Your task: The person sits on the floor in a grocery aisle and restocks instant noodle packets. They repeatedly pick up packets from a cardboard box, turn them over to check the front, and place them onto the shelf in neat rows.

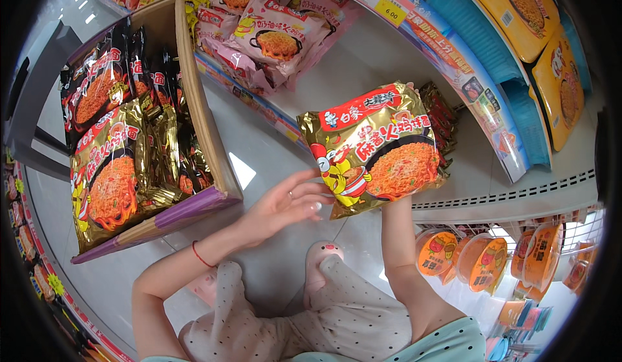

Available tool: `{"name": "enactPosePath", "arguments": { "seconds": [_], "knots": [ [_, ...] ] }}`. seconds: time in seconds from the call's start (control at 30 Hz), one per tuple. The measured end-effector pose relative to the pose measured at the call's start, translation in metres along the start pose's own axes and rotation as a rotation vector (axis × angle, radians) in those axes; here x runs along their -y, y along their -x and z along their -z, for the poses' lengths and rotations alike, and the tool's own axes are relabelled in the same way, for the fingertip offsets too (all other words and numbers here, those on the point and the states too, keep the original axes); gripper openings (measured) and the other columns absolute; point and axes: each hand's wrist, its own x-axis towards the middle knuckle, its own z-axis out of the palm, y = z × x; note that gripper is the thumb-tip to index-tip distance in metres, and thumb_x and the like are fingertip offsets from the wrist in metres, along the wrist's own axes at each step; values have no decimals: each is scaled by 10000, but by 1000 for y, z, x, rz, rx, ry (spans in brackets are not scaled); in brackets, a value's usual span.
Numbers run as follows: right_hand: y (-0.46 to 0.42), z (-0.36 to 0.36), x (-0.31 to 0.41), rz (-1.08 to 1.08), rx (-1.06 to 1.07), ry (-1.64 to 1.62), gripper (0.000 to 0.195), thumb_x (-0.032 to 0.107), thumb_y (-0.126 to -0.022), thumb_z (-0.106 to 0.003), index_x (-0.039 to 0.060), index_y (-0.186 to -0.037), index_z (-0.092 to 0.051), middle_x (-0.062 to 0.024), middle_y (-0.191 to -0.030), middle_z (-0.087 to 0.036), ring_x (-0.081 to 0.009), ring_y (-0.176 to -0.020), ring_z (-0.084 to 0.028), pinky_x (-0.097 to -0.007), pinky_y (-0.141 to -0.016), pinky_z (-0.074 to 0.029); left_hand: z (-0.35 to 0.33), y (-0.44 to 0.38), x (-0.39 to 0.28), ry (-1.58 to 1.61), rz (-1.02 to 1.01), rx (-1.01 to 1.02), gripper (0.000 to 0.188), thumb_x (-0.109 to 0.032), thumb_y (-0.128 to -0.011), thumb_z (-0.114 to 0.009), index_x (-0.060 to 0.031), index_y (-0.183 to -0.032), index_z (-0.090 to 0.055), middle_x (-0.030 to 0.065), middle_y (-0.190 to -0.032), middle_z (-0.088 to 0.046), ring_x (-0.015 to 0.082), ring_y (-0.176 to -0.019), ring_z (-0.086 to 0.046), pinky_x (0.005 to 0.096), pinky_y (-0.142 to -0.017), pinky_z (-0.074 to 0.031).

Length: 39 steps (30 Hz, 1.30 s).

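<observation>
A gold packet of instant noodles [384, 153] is held up in front of me over the lower shelf. My right hand [412, 86] grips it from behind; only fingertips show at its top edge, and the wrist comes out below. My left hand [291, 204], fingers apart, is at the packet's left edge; whether it touches cannot be told. At the left stands an open cardboard carton [194, 99] with a purple edge. Inside are upright black noodle packets [97, 85] and gold noodle packets [109, 177]. More dark packets [437, 114] lie on the shelf behind the held one.
Pink noodle packets [277, 36] are heaped on the lower shelf [369, 55]. Above it runs a shelf edge with a price tag [388, 13]. Yellow noodle packages [525, 12] are at the upper right. Orange-lidded tubs [437, 252] stand by a wire rack at the lower right.
</observation>
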Motion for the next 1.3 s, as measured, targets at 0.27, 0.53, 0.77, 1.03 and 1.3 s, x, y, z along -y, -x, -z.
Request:
{"name": "enactPosePath", "arguments": {
  "seconds": [0.27, 0.53, 0.77, 1.03, 1.3],
  "knots": [
    [6, 14, -14, -31, -11, -108, 325, 71, -890, -526, -40, -1195, -505, -237, -1232, -533, -271, -1098, -579, -374, -919, -501, 7, -6, 0, -125, -25, -144, 138, -70, -891, -589, -27, -995, -509, 71, -1012, -612, 158, -916, -618, 274, -758, -507],
    [1, 26, -16, -51, -4, -163, 331, 80, -881, -550, -29, -1192, -518, -226, -1254, -526, -258, -1113, -571, -362, -934, -490, 12, -12, 6, -161, -152, -258, 93, -41, -888, -597, -46, -902, -505, 12, -954, -589, 94, -927, -574, 233, -771, -486],
    [-3, 27, 6, -252, 39, -65, 318, 107, -892, -542, -5, -1190, -540, -173, -1261, -541, -215, -1115, -568, -332, -963, -463, 18, -7, 2, 130, -57, -319, 97, -42, -902, -535, -82, -944, -457, 48, -1062, -588, 133, -991, -584, 333, -816, -529],
    [-27, 32, 38, -632, 111, 701, 388, 338, -944, -495, -8, -1101, -571, -32, -834, -619, -76, -708, -579, -223, -597, -455, 22, -1, 2, 117, -52, -388, 93, -15, -905, -529, -66, -884, -453, 61, -1062, -571, 139, -979, -601, 286, -772, -569],
    [-18, 34, 30, -488, 149, 599, 243, 259, -912, -598, 57, -778, -595, 54, -636, -550, 1, -561, -500, -168, -475, -379, 17, -1, 6, 125, -36, -394, 82, -22, -910, -514, -62, -922, -444, 86, -1090, -569, 174, -1000, -597, 346, -813, -558]
  ]
}}
